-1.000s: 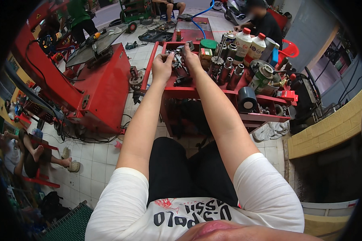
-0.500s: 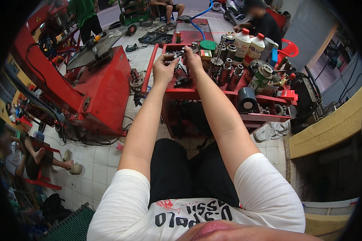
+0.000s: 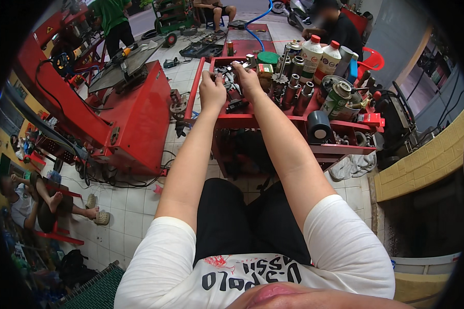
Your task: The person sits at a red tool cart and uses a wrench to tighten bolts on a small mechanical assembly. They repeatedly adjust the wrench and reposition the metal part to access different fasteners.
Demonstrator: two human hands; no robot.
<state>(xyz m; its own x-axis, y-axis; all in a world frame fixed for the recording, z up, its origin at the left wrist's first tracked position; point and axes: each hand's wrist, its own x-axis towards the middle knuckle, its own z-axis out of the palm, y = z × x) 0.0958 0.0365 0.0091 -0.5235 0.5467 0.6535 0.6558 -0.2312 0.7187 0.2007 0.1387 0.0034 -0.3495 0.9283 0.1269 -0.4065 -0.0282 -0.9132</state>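
Both my hands are over the left part of a red tool cart's tray (image 3: 234, 121), among small metal parts. My left hand (image 3: 213, 91) is closed, its fingers curled in with the thumb; whatever it holds is too small to name. To its right, apart from it, my right hand (image 3: 248, 82) has its fingers bent together over the parts, and what they grip is hidden. Dark metal pieces (image 3: 236, 105) lie in the tray below the hands. Just right of my right hand are a small yellow and red box (image 3: 265, 71) and a green round lid (image 3: 268, 58).
Metal cylinders (image 3: 304, 98), white bottles with red caps (image 3: 311, 59) and a green spray can (image 3: 337, 100) crowd the cart's right side. A red machine (image 3: 139, 118) stands at left. A blue hose (image 3: 251, 33) hangs beyond the cart. Other people sit or stand around.
My left hand has drawn slightly nearer and its fingers have turned further inward. My right hand has shifted only slightly over the parts. The whole view has moved a little.
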